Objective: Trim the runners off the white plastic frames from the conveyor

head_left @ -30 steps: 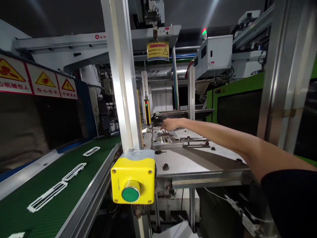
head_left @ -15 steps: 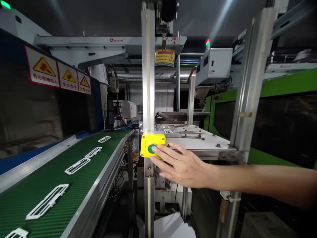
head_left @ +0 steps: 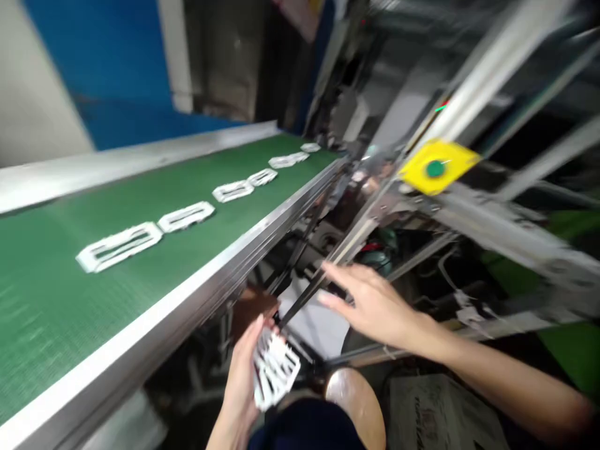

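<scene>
The left hand [head_left: 241, 375] is clamping its fingers on a white plastic lattice part [head_left: 276, 369], while the right hand [head_left: 375, 306] is hovering just beside it, fingers spread apart.

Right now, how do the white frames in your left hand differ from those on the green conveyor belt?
The white frames in the left hand are bunched together and held tilted, below the belt's edge; the frames on the green conveyor belt lie flat, apart, in one row. Both are white and slotted.

Matt white plastic frames [head_left: 119, 247] — rough green conveyor belt [head_left: 94, 312]
</scene>
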`<state>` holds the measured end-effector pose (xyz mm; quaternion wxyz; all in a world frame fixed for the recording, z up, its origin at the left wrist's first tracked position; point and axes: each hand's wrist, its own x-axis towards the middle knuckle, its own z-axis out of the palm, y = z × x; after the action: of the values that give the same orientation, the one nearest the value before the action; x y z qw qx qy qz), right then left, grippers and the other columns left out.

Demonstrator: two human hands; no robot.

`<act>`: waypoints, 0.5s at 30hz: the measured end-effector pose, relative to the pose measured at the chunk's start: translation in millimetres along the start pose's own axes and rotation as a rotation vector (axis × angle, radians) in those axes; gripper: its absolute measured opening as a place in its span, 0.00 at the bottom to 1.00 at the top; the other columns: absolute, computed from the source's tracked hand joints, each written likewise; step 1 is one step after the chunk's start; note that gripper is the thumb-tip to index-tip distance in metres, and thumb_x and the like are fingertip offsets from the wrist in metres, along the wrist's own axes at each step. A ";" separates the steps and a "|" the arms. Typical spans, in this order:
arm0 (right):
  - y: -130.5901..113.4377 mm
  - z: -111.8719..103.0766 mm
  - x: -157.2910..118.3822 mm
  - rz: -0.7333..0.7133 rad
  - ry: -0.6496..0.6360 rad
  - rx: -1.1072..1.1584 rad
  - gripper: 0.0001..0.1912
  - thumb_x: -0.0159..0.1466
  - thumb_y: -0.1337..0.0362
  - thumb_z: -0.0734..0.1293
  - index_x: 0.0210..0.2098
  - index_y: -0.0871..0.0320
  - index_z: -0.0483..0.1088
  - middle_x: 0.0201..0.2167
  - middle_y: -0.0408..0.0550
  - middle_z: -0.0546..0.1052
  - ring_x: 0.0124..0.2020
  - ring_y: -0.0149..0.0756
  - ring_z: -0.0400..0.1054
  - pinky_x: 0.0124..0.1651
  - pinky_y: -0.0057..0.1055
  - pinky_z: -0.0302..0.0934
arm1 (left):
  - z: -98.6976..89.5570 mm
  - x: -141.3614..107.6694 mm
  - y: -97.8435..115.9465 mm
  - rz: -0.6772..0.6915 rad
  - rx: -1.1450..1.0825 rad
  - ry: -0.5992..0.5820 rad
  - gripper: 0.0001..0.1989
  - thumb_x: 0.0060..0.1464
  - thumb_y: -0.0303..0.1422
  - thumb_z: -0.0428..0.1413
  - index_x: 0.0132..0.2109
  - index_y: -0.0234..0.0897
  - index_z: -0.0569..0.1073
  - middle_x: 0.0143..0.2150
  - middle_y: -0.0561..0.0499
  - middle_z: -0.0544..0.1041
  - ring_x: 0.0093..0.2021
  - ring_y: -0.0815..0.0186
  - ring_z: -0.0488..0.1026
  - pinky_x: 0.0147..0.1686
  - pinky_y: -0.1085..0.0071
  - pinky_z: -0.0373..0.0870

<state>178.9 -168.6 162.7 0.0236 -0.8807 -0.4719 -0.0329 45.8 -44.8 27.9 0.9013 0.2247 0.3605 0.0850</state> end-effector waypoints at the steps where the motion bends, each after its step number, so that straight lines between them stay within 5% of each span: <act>1: -18.8 22.1 -6.0 -0.006 -0.156 0.191 0.28 0.63 0.48 0.59 0.57 0.56 0.60 0.47 0.52 0.74 0.48 0.44 0.68 0.51 0.40 0.61 | -13.8 -0.8 0.6 0.076 -0.092 -0.040 0.14 0.51 0.40 0.59 0.38 0.33 0.73 0.33 0.50 0.73 0.30 0.67 0.73 0.29 0.72 0.71; 4: -73.2 77.5 -27.0 -0.006 -0.464 0.557 0.33 0.56 0.42 0.63 0.55 0.53 0.62 0.45 0.48 0.75 0.44 0.41 0.71 0.44 0.34 0.64 | -51.0 -10.7 -1.4 0.279 -0.170 0.046 0.16 0.48 0.42 0.61 0.36 0.32 0.73 0.31 0.50 0.74 0.29 0.67 0.73 0.28 0.74 0.71; 8: -120.5 112.0 -44.4 -0.076 -0.562 0.588 0.33 0.54 0.46 0.67 0.54 0.55 0.61 0.41 0.49 0.76 0.39 0.41 0.70 0.38 0.31 0.61 | -80.4 -31.0 -16.3 0.402 -0.151 0.264 0.18 0.48 0.44 0.59 0.39 0.32 0.74 0.33 0.49 0.74 0.30 0.66 0.73 0.29 0.73 0.70; 12: -132.2 125.9 -53.2 -0.160 -0.642 0.452 0.14 0.56 0.54 0.67 0.36 0.58 0.69 0.33 0.47 0.76 0.32 0.36 0.69 0.32 0.28 0.56 | -96.0 -38.7 -48.3 0.390 -0.203 0.365 0.15 0.46 0.40 0.62 0.36 0.33 0.72 0.31 0.51 0.74 0.29 0.68 0.72 0.29 0.74 0.70; 15: -128.0 140.0 -56.2 -0.238 -0.839 0.484 0.13 0.58 0.54 0.64 0.36 0.57 0.70 0.33 0.46 0.76 0.32 0.34 0.69 0.33 0.27 0.57 | -102.8 -37.9 -75.9 0.369 -0.302 0.431 0.13 0.46 0.38 0.62 0.34 0.34 0.70 0.28 0.52 0.73 0.27 0.69 0.71 0.27 0.75 0.69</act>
<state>46.2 -134.1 20.0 0.0317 -0.7274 -0.5321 0.4321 -53.1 -88.6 -49.9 0.7967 0.1269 0.4796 0.3453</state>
